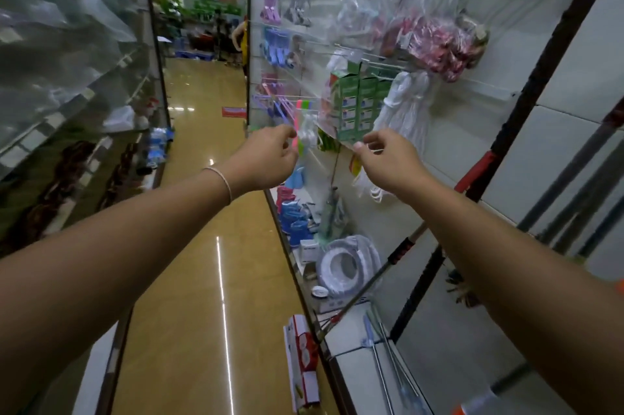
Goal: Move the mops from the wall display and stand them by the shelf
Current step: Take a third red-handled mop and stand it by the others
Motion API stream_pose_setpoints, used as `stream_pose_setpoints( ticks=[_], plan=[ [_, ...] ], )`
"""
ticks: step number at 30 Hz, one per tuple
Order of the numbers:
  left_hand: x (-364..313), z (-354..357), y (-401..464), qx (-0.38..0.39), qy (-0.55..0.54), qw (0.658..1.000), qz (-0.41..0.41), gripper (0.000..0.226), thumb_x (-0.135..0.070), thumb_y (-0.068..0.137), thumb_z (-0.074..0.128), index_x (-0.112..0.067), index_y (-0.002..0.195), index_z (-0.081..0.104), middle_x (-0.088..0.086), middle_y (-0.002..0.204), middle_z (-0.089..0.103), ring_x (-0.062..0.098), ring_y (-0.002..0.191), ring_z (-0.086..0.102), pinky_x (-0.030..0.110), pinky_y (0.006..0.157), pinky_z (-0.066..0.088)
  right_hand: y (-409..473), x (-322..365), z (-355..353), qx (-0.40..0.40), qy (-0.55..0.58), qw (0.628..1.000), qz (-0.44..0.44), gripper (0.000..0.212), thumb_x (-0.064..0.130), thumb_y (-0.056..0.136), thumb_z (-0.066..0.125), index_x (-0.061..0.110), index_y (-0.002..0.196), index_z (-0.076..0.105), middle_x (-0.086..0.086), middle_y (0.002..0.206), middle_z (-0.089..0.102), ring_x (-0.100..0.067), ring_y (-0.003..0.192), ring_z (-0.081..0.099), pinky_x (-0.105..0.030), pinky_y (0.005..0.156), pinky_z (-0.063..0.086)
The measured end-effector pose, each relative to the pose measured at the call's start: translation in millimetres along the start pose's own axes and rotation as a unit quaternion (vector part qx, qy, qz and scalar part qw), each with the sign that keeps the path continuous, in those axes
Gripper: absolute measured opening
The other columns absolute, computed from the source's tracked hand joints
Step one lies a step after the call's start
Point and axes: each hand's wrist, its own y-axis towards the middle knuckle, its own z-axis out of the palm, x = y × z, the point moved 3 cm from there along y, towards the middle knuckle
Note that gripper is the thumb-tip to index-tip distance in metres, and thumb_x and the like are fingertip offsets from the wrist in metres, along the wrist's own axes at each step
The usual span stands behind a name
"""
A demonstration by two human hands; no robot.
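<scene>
A white string mop (407, 107) hangs head-up on the wall display (472, 130) at the right, and a pink and red mop head (435, 43) hangs above it. Their long handles (472, 174) slant down along the panel. One handle with a black and red grip (401, 249) reaches the low shelf. A clear plastic sheet (337, 43) drapes over the display. My left hand (266, 157) and my right hand (385, 157) both pinch the sheet's lower edge, in front of the hanging goods. Neither hand touches a mop.
Green boxes (358, 100) and coloured hangers (280, 107) hang behind the sheet. A white ring-shaped seat (347, 262) lies on the low shelf. A red and white box (302, 364) leans by the shelf base. A plastic-covered shelf (67, 59) lines the left. A person (240, 39) stands far down the aisle.
</scene>
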Motion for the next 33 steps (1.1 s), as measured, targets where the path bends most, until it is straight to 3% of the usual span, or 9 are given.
stream_pose_setpoints(
  ticks=[4,8,13,16,21,24,33],
  plan=[
    [14.0,44.5,59.1,0.039,-0.019,0.998,0.039,0.042,-0.025,0.095,0.049,-0.009,0.133,0.049,0.014,0.113,0.065,0.029,0.099,0.062,0.043,0.086,0.053,36.8,-42.9,8.2,-0.024,-0.013,0.998,0.052,0.040,0.040,0.094,0.057,0.015,0.124,0.061,-0.006,0.124,0.063,-0.022,0.113,0.060,-0.044,0.099,0.050],
    [27.5,86.4,115.1,0.088,-0.017,0.991,0.098,0.045,-0.027,0.097,0.048,-0.007,0.137,0.045,0.016,0.124,0.059,0.030,0.109,0.058,0.040,0.091,0.050,73.1,-79.6,17.4,-0.057,-0.021,0.991,0.117,0.041,0.042,0.093,0.056,0.016,0.125,0.060,-0.006,0.126,0.062,-0.021,0.113,0.059,-0.044,0.096,0.052],
    [44.0,136.6,181.1,0.166,-0.012,0.969,0.181,0.043,-0.027,0.097,0.047,-0.010,0.136,0.044,0.018,0.129,0.055,0.031,0.112,0.054,0.036,0.092,0.044,108.8,-113.2,28.1,-0.102,-0.036,0.975,0.193,0.043,0.039,0.096,0.054,0.014,0.130,0.057,-0.006,0.128,0.060,-0.020,0.111,0.059,-0.032,0.088,0.049],
    [42.0,157.7,213.4,0.188,-0.040,0.958,0.212,0.041,-0.024,0.097,0.049,-0.008,0.135,0.046,0.016,0.128,0.057,0.030,0.112,0.055,0.033,0.091,0.042,121.6,-128.6,31.9,-0.134,-0.047,0.961,0.237,0.044,0.039,0.095,0.055,0.014,0.131,0.057,-0.006,0.129,0.060,-0.021,0.113,0.059,-0.038,0.095,0.051],
    [33.2,207.4,247.9,0.223,-0.109,0.939,0.236,0.045,-0.023,0.096,0.052,-0.008,0.137,0.045,0.015,0.128,0.059,0.029,0.107,0.060,0.028,0.086,0.041,126.9,-158.6,34.7,-0.178,-0.053,0.938,0.294,0.042,0.036,0.094,0.058,0.011,0.127,0.059,-0.009,0.122,0.062,-0.024,0.111,0.060,-0.039,0.098,0.050],
    [21.4,240.6,257.8,0.261,-0.126,0.921,0.260,0.046,-0.022,0.096,0.053,-0.006,0.139,0.044,0.016,0.130,0.058,0.030,0.109,0.059,0.031,0.091,0.043,127.3,-183.2,31.7,-0.181,-0.063,0.924,0.331,0.041,0.036,0.094,0.057,0.011,0.126,0.059,-0.007,0.120,0.062,-0.023,0.109,0.059,-0.034,0.092,0.049],
    [-27.3,322.2,297.3,0.286,-0.098,0.896,0.325,0.050,-0.027,0.096,0.050,-0.010,0.142,0.039,0.014,0.139,0.050,0.029,0.119,0.054,0.032,0.097,0.040,151.3,-275.1,5.3,-0.233,-0.063,0.887,0.393,0.028,0.033,0.096,0.056,0.013,0.113,0.064,-0.001,0.100,0.062,-0.022,0.101,0.059,-0.027,0.085,0.043]
  ],
)
